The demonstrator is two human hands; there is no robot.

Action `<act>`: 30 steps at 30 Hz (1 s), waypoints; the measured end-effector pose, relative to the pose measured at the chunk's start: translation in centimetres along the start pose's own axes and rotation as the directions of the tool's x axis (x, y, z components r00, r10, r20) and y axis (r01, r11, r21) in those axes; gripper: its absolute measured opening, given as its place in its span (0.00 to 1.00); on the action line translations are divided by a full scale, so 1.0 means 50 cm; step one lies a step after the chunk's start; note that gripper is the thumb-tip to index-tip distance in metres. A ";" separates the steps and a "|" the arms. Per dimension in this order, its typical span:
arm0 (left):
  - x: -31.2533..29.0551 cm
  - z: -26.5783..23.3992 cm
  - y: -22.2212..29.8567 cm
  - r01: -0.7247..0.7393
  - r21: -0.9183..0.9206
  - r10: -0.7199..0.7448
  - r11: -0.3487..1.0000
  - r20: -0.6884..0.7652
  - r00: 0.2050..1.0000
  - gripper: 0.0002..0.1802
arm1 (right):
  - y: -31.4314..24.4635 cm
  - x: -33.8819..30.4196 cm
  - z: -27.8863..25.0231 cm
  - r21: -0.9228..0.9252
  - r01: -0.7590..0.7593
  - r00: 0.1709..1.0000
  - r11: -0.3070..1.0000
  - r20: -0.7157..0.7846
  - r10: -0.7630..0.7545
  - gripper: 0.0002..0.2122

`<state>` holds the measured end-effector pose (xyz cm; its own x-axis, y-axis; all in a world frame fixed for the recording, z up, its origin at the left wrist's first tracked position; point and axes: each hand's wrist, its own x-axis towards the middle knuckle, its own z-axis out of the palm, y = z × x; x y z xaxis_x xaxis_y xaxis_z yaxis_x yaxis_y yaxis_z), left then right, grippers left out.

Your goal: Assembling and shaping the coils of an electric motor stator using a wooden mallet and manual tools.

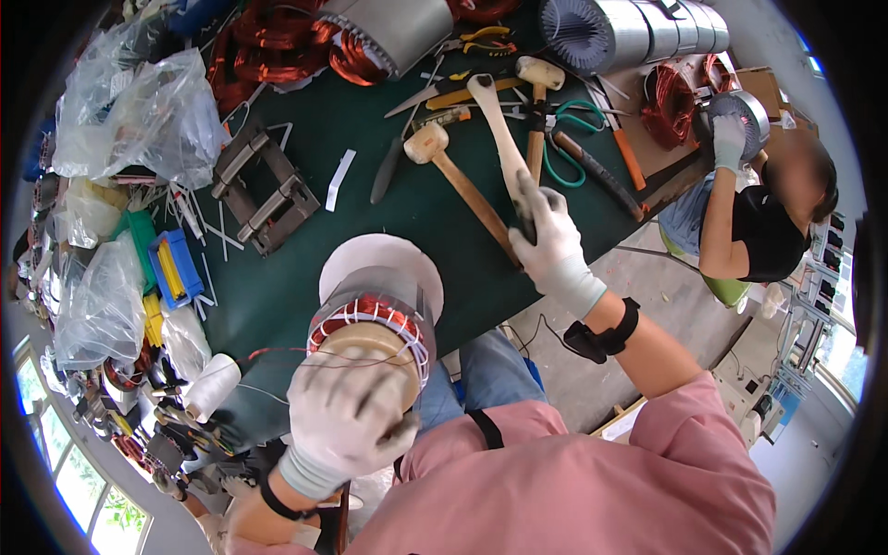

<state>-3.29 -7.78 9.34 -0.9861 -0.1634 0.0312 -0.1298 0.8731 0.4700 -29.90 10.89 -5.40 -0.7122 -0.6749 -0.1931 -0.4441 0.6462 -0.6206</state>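
Note:
My left hand (347, 412), in a white glove, rests with bent fingers on a round beige block (368, 335) at the end of a grey stator (400, 289). Red copper windings (377, 309) tied with white cord ring that end. Behind the stator is a white round disc (379, 250). My right hand (553, 242), also gloved, is closed round the lower end of a long pale tool with a rounded tip (499, 129). Left of this hand lies a white-headed mallet (462, 190); its handle end is close to my fingers.
Another mallet (538, 74), green-handled scissors (566, 148) and pliers (486, 42) lie farther back. A metal frame (266, 194), plastic bags (139, 120), a blue bin (176, 268) and a thread spool (213, 387) are leftward. A co-worker (740, 203) sits at right.

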 end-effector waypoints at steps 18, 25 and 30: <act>-0.002 0.025 0.027 -0.007 0.123 0.012 0.992 -0.043 0.999 0.13 | 0.170 0.126 -0.094 -0.116 0.158 0.897 0.981 -0.399 -0.192 0.16; 0.023 0.011 0.000 -0.217 0.014 0.217 0.976 0.021 0.976 0.15 | 0.359 0.353 -0.218 -0.375 -0.096 0.957 0.922 -0.290 -0.018 0.14; 0.019 0.009 0.001 -0.211 0.021 0.210 0.977 0.027 0.977 0.13 | 0.289 0.436 -0.186 -0.133 -0.258 0.964 0.957 -0.104 0.246 0.22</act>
<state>-4.27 -7.69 9.01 -0.9938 0.0361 0.1050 0.0785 0.8975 0.4340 -56.89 8.82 -11.51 -0.8522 -0.4545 -0.2594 -0.3131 0.8400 -0.4432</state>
